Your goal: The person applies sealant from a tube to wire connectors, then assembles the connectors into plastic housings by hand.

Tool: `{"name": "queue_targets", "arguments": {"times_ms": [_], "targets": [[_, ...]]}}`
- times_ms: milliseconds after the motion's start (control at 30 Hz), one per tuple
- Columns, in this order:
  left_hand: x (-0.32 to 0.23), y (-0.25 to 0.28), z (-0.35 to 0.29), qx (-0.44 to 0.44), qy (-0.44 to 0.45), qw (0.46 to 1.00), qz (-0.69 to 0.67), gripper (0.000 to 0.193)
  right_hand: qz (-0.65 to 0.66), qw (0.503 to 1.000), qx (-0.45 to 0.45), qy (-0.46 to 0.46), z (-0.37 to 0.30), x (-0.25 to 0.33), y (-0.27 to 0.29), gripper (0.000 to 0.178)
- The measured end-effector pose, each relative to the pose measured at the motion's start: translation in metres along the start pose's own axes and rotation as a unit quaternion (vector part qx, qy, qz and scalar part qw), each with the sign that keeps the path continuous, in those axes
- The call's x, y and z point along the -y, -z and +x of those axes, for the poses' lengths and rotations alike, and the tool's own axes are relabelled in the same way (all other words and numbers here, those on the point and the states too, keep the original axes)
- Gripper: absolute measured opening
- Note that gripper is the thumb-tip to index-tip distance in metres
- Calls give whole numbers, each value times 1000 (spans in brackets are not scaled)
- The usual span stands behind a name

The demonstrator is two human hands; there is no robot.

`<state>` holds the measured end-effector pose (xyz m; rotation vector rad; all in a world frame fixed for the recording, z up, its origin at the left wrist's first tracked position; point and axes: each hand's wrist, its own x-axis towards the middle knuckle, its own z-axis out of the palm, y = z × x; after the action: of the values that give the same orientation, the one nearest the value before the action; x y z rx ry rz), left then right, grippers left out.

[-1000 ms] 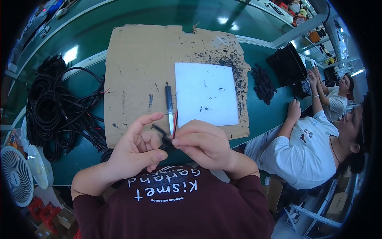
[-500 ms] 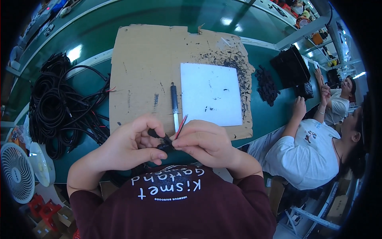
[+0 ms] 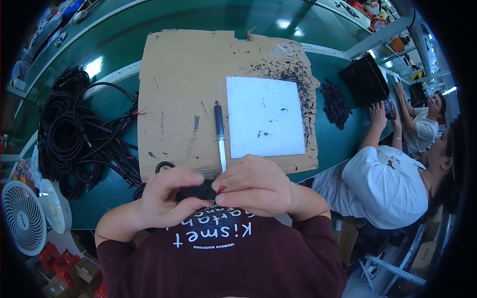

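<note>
In front of my chest, my left hand [image 3: 169,194] curls its thumb and fingers round a dark black cable part [image 3: 198,191]; its index finger is slightly blurred. My right hand [image 3: 257,186] pinches the other end of that cable, where a short red wire [image 3: 220,189] sticks out by the fingertips. Between the hands the part's exact shape is hard to make out. A loop of black cable [image 3: 164,165] shows beyond my left hand. Just past my right hand, a knife [image 3: 219,130] with a dark handle and bright blade lies on the cardboard [image 3: 174,99].
A white sheet [image 3: 263,116] lies on the cardboard, with black scraps beyond it. Coiled black cables [image 3: 74,129] pile up at left, near a white fan [image 3: 24,217]. Small black pieces [image 3: 335,104] and a black bin [image 3: 365,79] stand right, beside a seated co-worker [image 3: 392,186].
The red and dark wires that stood up from my right fingertips now point low between the hands. My left hand has shifted slightly, and a cable loop shows beyond it.
</note>
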<state>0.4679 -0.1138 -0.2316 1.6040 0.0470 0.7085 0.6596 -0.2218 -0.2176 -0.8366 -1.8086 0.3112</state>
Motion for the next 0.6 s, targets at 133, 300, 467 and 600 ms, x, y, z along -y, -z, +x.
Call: {"name": "queue_targets", "arguments": {"times_ms": [133,300,467,600], "targets": [[-14,15,18,104,62,990,73,40,12,999,16,-37,8,2,8,23],[-16,15,18,133,138,977,-91,32,15,996,31,-76,16,1,11,17],[-12,9,10,86,183,962,-184,33,25,995,39,-85,20,-2,13,17],[-8,2,5,38,145,966,-212,37,40,996,35,-66,20,-5,9,17]]}}
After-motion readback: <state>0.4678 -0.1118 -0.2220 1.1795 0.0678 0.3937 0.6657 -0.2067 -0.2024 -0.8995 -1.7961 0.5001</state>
